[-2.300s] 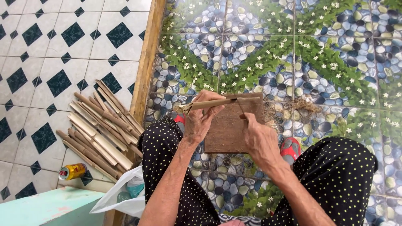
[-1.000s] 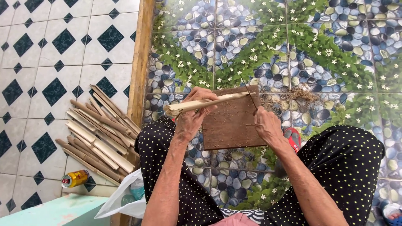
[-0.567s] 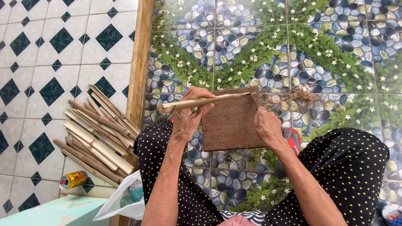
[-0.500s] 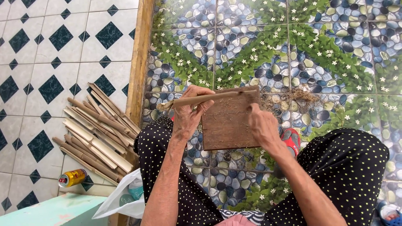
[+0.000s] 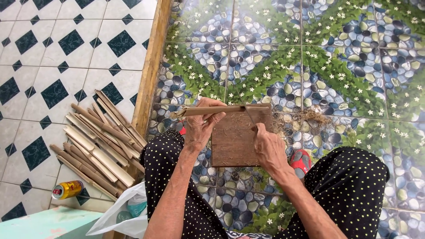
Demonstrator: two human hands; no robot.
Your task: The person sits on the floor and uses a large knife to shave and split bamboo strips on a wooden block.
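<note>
Head view, looking straight down: a brown wooden board [image 5: 241,139] is seen lying on the pebble-patterned floor tiles [image 5: 336,66] between two knees clad in black dotted fabric. A pale bamboo stick [image 5: 217,110] is laid crosswise along the far edge of the board, and it is gripped by the left hand [image 5: 201,124], whose fingers are curled closed around its left part. The right hand [image 5: 268,148] is closed around a thin blade [image 5: 250,117], whose tip is set against the stick. Fibrous shavings [image 5: 310,117] are scattered just right of the board. Well to the left, a pile of split bamboo pieces [image 5: 97,141] is stacked on the white-and-dark tiles, with a yellow can [image 5: 66,190] near it.
</note>
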